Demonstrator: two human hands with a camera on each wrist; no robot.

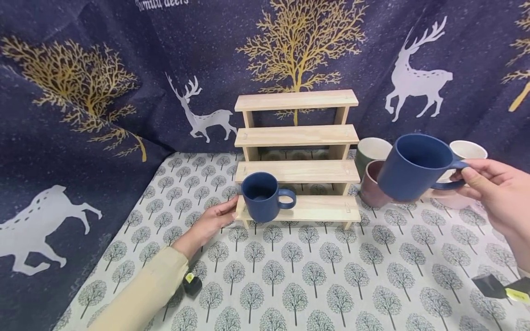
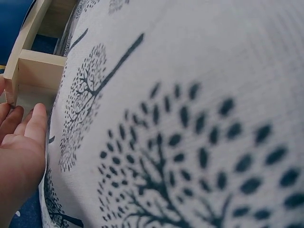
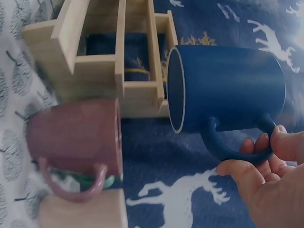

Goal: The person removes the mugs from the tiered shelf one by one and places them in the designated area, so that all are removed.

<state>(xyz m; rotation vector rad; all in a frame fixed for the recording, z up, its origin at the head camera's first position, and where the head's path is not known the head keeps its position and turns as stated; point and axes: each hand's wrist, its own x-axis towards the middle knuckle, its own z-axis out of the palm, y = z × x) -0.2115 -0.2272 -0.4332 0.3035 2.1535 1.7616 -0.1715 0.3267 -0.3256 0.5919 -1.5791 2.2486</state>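
Observation:
A dark blue mug (image 1: 415,168) is held up in the air by its handle, tilted, in my right hand (image 1: 498,193). In the right wrist view, the thumb and fingers are curled about that handle (image 3: 237,154). A second blue mug (image 1: 260,197) stands on the lowest step of a wooden tiered shelf (image 1: 297,171), its handle pointing right. My left hand (image 1: 213,223) holds the left end of that lowest step. The left wrist view has the fingers (image 2: 35,126) against the wood's end, partly cut off by the frame.
Right of the shelf stand a mauve mug (image 1: 370,188), a green mug (image 1: 368,149), a white-rimmed mug (image 1: 468,149) and a pale pink mug (image 1: 453,197), partly hidden. A tree-print cloth (image 1: 290,276) covers the table. Behind hangs a navy deer-print cloth (image 1: 207,55).

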